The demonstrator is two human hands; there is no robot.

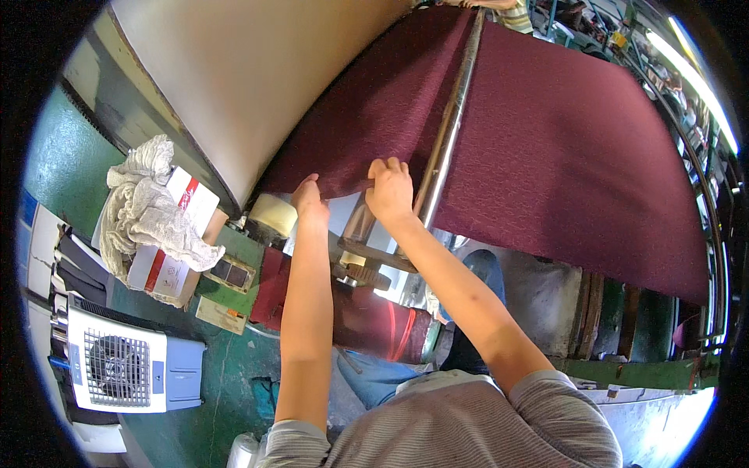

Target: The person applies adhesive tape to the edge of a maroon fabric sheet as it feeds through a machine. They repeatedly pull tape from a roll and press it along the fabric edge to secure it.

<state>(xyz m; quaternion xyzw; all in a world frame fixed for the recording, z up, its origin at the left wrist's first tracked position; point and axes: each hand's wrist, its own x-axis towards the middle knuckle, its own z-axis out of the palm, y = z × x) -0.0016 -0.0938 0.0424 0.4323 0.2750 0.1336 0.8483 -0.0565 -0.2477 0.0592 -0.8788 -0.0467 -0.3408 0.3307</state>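
– Cloth [577, 148], where is it?
– Maroon sheet, spread ahead of both hands and well out to the right. Near edge is at the fingers.
– Next size down?
– Pale panel [250, 70], ahead and left of the left hand. Then a shiny metal bar [454, 117], running away from just right of the right hand, across the cloth.
– Other stuff?
– Air cooler [117, 366], white and blue, well left of the hands, nearer the body. White box [168, 269] with red stripes, left of the left hand. Greyish rag [148, 207] draped over it.
– Hands?
– Left hand [310, 203] grasps the cloth's near edge. Right hand [392, 193] grips the same edge, fingers curled. Can't tell how tight.
– Anything smaller?
– Another person's striped sleeve [515, 17], far beyond the hands, near the bar's far end.
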